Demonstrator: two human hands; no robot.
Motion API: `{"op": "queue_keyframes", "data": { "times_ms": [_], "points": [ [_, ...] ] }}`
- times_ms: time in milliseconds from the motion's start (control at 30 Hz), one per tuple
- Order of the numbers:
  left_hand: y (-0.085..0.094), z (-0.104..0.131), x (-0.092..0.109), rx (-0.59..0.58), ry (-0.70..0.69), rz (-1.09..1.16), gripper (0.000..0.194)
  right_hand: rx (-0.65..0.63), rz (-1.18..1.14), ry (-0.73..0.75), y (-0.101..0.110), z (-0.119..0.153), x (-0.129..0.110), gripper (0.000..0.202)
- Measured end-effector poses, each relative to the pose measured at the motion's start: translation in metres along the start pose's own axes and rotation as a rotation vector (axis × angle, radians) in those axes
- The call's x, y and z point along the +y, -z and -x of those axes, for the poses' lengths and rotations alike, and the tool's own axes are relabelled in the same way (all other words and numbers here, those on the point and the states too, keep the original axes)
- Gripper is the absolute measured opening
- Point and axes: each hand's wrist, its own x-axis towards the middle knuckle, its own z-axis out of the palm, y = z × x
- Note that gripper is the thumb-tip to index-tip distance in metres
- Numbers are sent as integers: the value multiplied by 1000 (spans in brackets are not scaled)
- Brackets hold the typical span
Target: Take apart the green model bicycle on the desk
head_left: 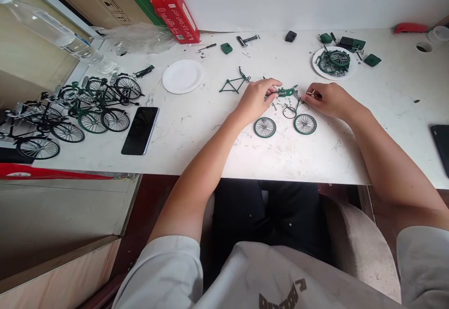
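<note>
My left hand (258, 94) is closed, its thumb and fingertips pinching one end of a small green model-bicycle part (286, 92). Just to the right, my right hand (329, 97) has its fingers curled in a pinch; a small dark thing shows between them, too small to name. Below the hands lie two green-rimmed spoked wheels, a left one (264, 127) and a right one (305, 124). A thin fork-like piece (299, 105) stands at the right wheel, beside a small ring (289, 112). Left of my left hand lies a green bicycle frame (234, 82).
Assembled model bicycles (93, 107) crowd the table's left, near a phone (140, 130) and a bottle (59, 33). A white paper plate (183, 76) lies behind. Another plate (317, 69) holds wheels and parts. A red box (178, 18) stands at the back.
</note>
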Motion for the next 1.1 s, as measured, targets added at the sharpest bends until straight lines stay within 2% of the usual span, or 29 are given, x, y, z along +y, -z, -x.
{"op": "queue_keyframes", "data": {
  "times_ms": [133, 400, 600, 700, 800, 967, 1100],
  "points": [
    [-2, 0, -2, 1, -9, 3, 40, 11, 29, -8, 0, 0, -2, 41],
    [-3, 1, -4, -6, -40, 76, 46, 26, 46, -17, -4, 0, -2, 39],
    [-9, 1, -10, -5, -58, 110, 44, 34, 53, -21, -5, 0, -2, 36],
    [-9, 1, -7, -17, -70, 121, 37, 29, 51, -17, -5, -1, -2, 38],
    [-4, 1, 1, -14, -65, 92, 21, 24, 48, -17, -5, -1, -1, 43],
    [15, -2, 9, 24, -30, -24, 37, 14, 56, -21, -4, -1, -1, 52],
    [27, -5, -4, 42, -7, -42, 33, 5, 43, -33, -2, 0, -2, 56]
  ]
}}
